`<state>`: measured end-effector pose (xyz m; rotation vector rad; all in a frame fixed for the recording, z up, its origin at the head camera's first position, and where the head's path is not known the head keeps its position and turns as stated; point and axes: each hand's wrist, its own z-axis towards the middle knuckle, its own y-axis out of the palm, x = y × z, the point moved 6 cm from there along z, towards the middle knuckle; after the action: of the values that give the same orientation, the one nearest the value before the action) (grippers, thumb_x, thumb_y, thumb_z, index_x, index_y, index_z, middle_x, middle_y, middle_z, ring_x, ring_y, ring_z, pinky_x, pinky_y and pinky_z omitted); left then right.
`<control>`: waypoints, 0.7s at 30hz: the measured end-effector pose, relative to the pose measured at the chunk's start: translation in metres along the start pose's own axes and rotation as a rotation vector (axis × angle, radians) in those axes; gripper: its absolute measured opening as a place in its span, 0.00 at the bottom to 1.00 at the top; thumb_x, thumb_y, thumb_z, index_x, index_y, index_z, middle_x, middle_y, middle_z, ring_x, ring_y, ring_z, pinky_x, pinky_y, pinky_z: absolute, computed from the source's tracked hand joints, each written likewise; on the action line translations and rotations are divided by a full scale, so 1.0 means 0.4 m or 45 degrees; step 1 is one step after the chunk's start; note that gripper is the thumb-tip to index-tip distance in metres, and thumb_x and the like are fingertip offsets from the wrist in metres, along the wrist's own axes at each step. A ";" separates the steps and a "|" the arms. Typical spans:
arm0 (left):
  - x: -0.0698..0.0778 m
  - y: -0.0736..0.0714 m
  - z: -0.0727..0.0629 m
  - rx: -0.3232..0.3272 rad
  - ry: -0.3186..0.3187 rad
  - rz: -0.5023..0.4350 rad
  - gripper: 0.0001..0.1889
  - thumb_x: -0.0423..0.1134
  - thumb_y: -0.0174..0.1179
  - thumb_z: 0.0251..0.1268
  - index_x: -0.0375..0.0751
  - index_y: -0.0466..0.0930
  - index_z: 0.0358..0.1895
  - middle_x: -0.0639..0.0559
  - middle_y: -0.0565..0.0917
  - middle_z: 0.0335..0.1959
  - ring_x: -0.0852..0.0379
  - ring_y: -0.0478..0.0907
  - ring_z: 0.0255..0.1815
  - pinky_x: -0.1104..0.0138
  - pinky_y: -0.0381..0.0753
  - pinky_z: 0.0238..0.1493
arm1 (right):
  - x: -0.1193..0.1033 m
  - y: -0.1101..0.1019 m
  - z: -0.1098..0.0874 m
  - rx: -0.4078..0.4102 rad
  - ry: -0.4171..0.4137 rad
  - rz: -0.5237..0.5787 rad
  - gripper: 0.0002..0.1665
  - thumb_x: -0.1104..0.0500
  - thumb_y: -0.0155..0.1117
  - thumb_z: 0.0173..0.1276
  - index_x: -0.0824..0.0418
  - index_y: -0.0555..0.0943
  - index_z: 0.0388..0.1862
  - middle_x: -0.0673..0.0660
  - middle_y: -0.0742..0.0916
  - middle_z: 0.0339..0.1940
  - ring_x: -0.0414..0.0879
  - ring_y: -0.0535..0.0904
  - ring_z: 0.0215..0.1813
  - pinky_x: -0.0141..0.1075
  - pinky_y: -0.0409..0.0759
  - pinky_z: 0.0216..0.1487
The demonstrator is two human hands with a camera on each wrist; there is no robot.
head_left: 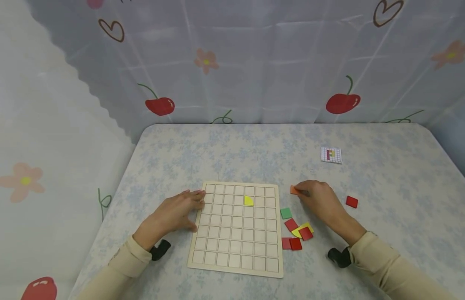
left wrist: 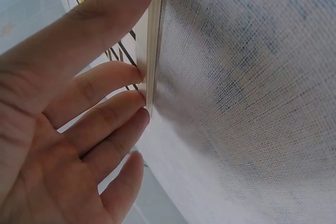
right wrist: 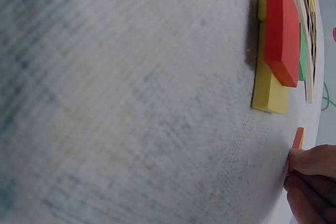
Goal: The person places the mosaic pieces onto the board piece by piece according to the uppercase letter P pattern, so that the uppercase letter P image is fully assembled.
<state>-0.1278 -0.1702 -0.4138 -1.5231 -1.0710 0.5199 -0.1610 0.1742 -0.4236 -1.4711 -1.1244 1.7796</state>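
Observation:
A pale wooden grid board [head_left: 232, 243] lies on the table, one yellow tile [head_left: 248, 201] in a cell of its second row. My left hand [head_left: 175, 212] rests at the board's left edge, thumb and fingertips against the rim and the fingers relaxed, as the left wrist view shows too. Beyond the board's upper right corner, my right hand [head_left: 318, 200] pinches an orange tile [head_left: 293, 190] between thumb and fingers. In the right wrist view the orange tile [right wrist: 298, 138] sticks out past the fingertips, close over the tablecloth.
Right of the board lie a green tile [head_left: 286, 213], several red tiles [head_left: 296, 244] and yellow pieces [head_left: 309, 226], some overlapping. One red tile [head_left: 351, 202] sits apart, right of my right hand. A small printed pattern card [head_left: 331, 155] lies farther back.

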 end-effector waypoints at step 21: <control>-0.002 0.001 -0.002 0.002 -0.006 -0.038 0.38 0.44 0.80 0.43 0.35 0.79 0.62 0.44 0.66 0.73 0.44 0.62 0.73 0.52 0.78 0.57 | -0.114 0.041 0.020 -0.040 -0.077 0.109 0.16 0.65 0.72 0.62 0.67 0.87 0.49 0.61 0.88 0.46 0.58 0.82 0.51 0.52 0.81 0.51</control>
<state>-0.1274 -0.1715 -0.4140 -1.5033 -1.0949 0.5039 -0.1566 0.1263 -0.4150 -1.5139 -1.1398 1.8837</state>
